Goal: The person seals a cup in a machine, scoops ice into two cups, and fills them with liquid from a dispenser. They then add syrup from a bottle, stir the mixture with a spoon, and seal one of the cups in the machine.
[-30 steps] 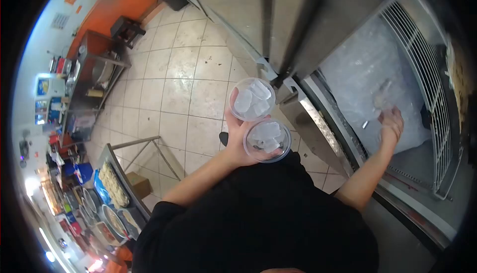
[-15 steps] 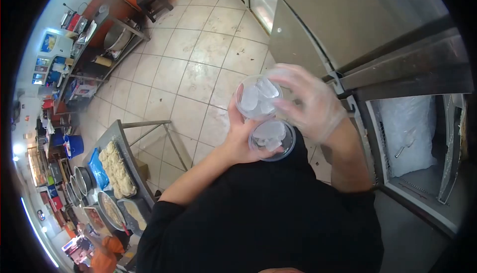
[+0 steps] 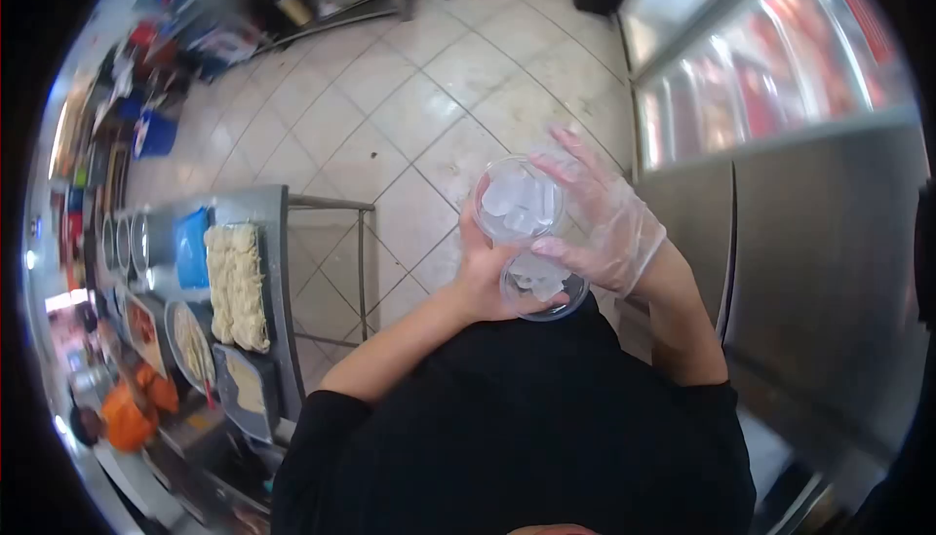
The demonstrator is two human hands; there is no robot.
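Note:
My left hand (image 3: 480,277) is wrapped around two clear plastic cups. The upper cup (image 3: 519,200) is filled with large ice pieces. Just below it, the lower cup (image 3: 544,284) also has ice in it, with part of its bottom showing. A clear plastic glove covers my right hand (image 3: 606,218), whose fingers are apart at the right side of the cups. Its thumb lies over the rim between the cups, and nothing shows in its grasp.
A metal table (image 3: 281,272) at the left bears a tray of dough (image 3: 236,286), a blue bag (image 3: 192,248) and bowls. A person in orange (image 3: 136,406) is at lower left. Steel doors (image 3: 829,243) and a glass-front fridge (image 3: 760,67) stand at right.
The view has turned right, bringing the glass-front fridge in; the open freezer with the ice bag is out of view. My right hand has come lower, against the cups.

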